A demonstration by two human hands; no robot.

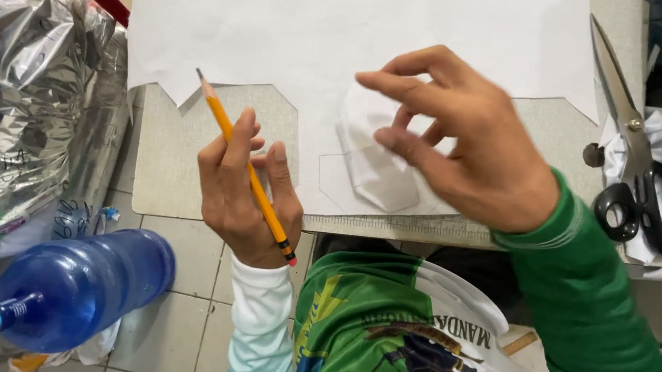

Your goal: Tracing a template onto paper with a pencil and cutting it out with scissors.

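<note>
My left hand (248,197) grips a yellow pencil (242,158) with its sharpened tip pointing up and away. It hovers over the left edge of a large white paper sheet (317,27) with cut-out notches. My right hand (463,142) hangs above the sheet with fingers spread and nothing in them, blurred by motion. Beneath its fingers lies a small white cut piece (377,170) beside a pencilled outline on the paper. The sheet rests on a pale green work table (185,159) with a ruler strip along its near edge.
Black-handled scissors (637,175) lie on white cloth at the right. A blue plastic bottle (76,288) stands on the tiled floor at lower left. Crumpled silver foil (43,91) and green material fill the upper left.
</note>
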